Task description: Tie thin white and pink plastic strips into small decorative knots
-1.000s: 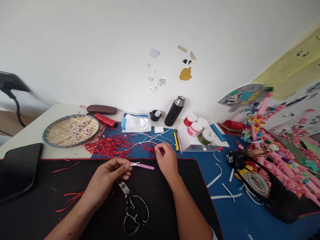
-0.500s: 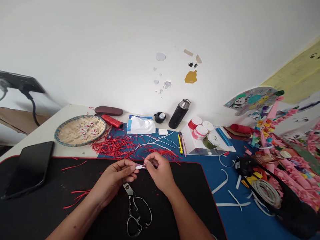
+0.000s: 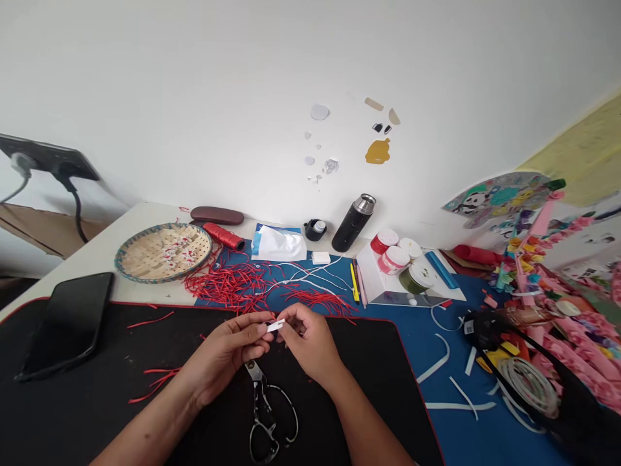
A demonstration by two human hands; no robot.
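A small white strip (image 3: 275, 326) sits between my two hands above the black mat (image 3: 204, 427). My left hand (image 3: 237, 340) pinches its left end between thumb and fingers. The fingertips of my right hand (image 3: 305, 333) are closed at its other end, with a bit of red showing beside them; exactly what they grip is partly hidden. Below my hands lie scissors (image 3: 264, 414) with dark handles, their blade tips under my left hand. Just beyond my fingers is a tangle of cut red cords (image 3: 228, 285) on the blue cloth.
A woven basket (image 3: 126, 259) with small red-and-white pieces and a phone (image 3: 68, 323) are at left. A red thread spool (image 3: 223, 237), tissue pack (image 3: 281, 243) and black flask (image 3: 353, 223) stand along the wall. White strips (image 3: 458, 406) and a black bag (image 3: 577, 408) lie right.
The white strip has turned so its right end points up more. My fingers have shifted slightly around it. The whole view has moved a little, with things appearing farther right.
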